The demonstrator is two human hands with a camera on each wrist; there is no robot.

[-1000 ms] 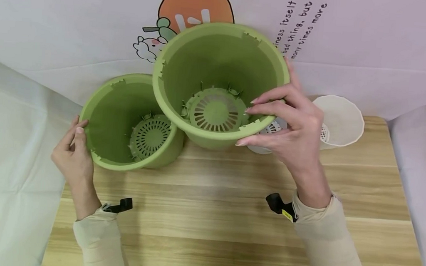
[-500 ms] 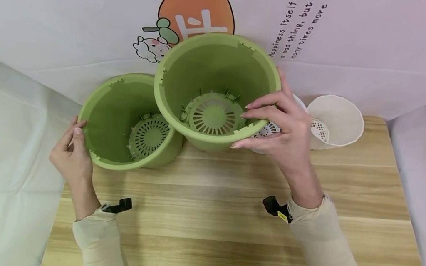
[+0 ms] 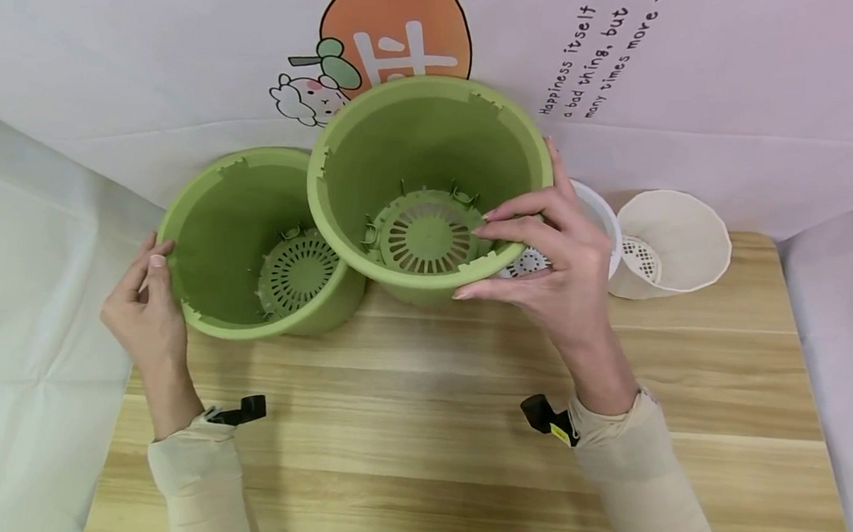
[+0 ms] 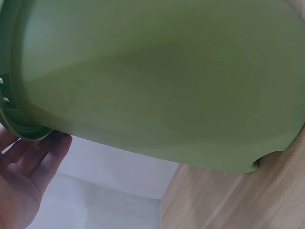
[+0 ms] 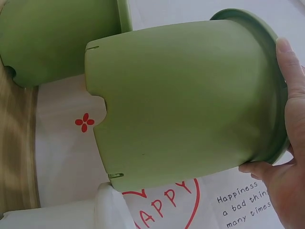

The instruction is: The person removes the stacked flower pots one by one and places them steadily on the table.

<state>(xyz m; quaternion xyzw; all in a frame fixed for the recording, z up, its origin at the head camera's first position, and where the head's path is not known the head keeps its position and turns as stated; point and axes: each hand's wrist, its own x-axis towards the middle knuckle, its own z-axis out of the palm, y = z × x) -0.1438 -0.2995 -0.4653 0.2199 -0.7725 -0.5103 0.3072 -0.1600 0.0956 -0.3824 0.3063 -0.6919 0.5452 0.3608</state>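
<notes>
Two green plastic flowerpots with slotted bases are in the head view. The right one (image 3: 428, 241) is tilted with its mouth toward me; the right wrist view shows its notched base (image 5: 101, 112) off the wood. My right hand (image 3: 570, 261) grips its rim at the right, fingers inside and thumb outside. The left flowerpot (image 3: 227, 225) stands on the table, partly overlapped by the raised one. My left hand (image 3: 153, 303) holds its rim at the left side. In the left wrist view, the fingertips (image 4: 59, 143) are at the underside of that rim.
A white pot (image 3: 602, 217) with a perforated base stands behind my right hand, partly hidden. Beside it is a cream pot (image 3: 687, 245) with a faceted rim. A printed white cloth (image 3: 711, 88) rises behind the wooden table (image 3: 413, 432).
My right hand has moved left and slightly toward me with the raised flowerpot, uncovering more of the white and cream pots. The left hand and its flowerpot stay nearly still.
</notes>
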